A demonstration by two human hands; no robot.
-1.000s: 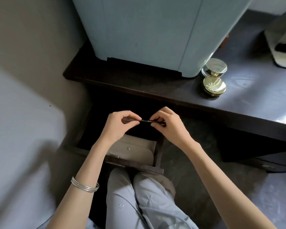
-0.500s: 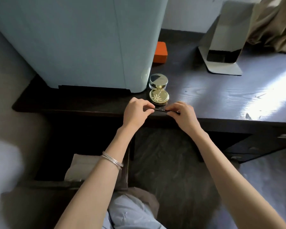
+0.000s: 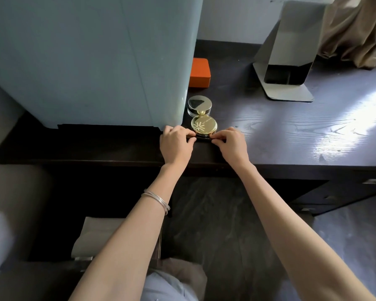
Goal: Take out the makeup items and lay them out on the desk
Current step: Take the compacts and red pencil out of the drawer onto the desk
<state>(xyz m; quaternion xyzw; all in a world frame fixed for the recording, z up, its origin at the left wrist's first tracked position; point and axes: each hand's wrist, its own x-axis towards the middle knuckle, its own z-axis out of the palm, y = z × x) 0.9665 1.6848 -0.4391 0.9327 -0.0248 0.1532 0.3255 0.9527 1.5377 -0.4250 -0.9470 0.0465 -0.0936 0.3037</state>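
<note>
A thin dark makeup pencil [image 3: 203, 139] lies level just over the dark desk [image 3: 291, 140], right in front of a gold compact [image 3: 203, 126]. My left hand [image 3: 175, 143] pinches its left end and my right hand [image 3: 231, 144] pinches its right end. Most of the pencil is hidden by my fingers. Behind the compact stands a small jar with a mirrored silver lid [image 3: 199, 106]. Below left, the drawer [image 3: 78, 262] is pulled out with a beige pouch [image 3: 100, 235] inside.
A large pale blue case [image 3: 91, 61] stands on the desk's left half, close to my left hand. An orange box [image 3: 200, 73] sits behind it. A metal stand [image 3: 289, 61] and a beige curtain [image 3: 356, 29] are at the back right.
Both hands carried the pencil up from over the drawer to the desk, and now hold it right in front of the gold compact. The view has swung right along the desk.
</note>
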